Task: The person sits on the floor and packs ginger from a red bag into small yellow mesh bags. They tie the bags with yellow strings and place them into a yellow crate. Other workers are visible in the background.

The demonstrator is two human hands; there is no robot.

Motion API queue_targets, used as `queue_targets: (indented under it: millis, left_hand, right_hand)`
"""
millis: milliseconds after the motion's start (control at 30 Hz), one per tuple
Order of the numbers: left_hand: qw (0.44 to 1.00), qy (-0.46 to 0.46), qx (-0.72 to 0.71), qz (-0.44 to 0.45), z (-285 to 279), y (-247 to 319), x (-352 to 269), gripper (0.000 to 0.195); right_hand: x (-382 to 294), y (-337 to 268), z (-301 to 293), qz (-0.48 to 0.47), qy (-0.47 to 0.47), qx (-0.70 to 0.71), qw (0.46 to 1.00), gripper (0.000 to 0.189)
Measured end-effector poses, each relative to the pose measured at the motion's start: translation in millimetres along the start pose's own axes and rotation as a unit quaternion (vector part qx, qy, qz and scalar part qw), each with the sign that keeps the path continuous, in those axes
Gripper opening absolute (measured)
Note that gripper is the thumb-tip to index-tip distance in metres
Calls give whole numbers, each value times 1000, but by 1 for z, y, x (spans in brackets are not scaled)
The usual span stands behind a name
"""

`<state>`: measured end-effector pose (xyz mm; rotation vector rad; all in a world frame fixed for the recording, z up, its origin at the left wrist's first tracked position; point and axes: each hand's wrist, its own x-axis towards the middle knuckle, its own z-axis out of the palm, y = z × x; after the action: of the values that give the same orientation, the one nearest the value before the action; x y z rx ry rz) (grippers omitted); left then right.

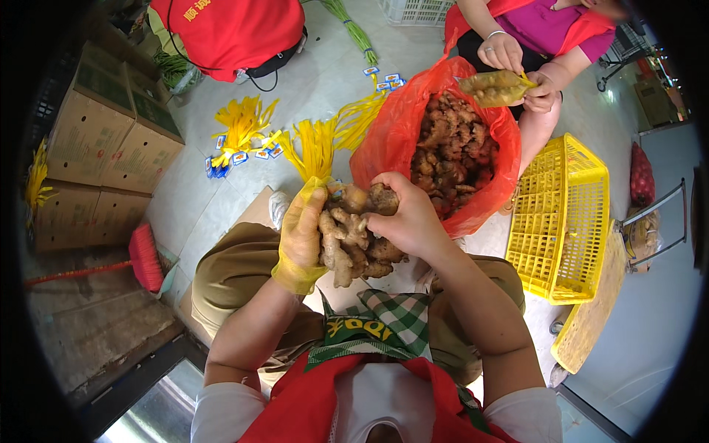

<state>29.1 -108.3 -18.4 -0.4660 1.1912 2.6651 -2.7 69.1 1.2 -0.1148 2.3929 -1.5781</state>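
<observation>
A knobbly cluster of ginger root [354, 238] is held between my two hands above my lap. My left hand [303, 238] is inside a yellow mesh net bag [296, 281], which covers it to the wrist, and presses on the ginger's left side. Bare, my right hand [410, 216] grips the ginger's upper right part with thumb and fingers. Just beyond it stands a red plastic bag [382, 147], wide at the mouth and full of ginger roots [451, 149]. Bundles of yellow net bags [312, 147] with small tags lie on the floor ahead.
Across from me, a co-worker's hands [501, 52] hold a filled yellow net bag [493, 87]. A yellow plastic crate [559, 221] rests on a wooden board [595, 310] at right. Cardboard boxes [94, 133] and a red broom [145, 257] are at left. Another person in red [232, 33] bends at the top.
</observation>
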Motion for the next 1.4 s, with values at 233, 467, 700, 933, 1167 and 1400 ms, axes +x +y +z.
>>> queue_targets:
  millis: [233, 467, 700, 933, 1167, 1400]
  left_hand:
    - [1000, 6, 21, 6, -7, 5, -3, 25]
    - [996, -1, -70, -56, -9, 6, 1, 26]
    - [989, -14, -123, -83, -16, -9, 18, 32]
    - [984, 23, -160, -81, -10, -23, 32, 36]
    - [995, 21, 97, -5, 3, -26, 36, 52]
    - [988, -22, 152, 12, 26, -31, 34, 32]
  right_hand:
    - [2, -5, 3, 24, -4, -65, 998, 40]
    - [13, 8, -14, -57, 196, 26, 979, 12]
    - [13, 26, -39, -147, 234, -305, 912, 25]
    - [-13, 12, -10, -69, 121, -1, 990, 88]
    - [-23, 22, -7, -16, 111, -18, 994, 99]
    - [-42, 16, 1, -73, 144, -126, 979, 95]
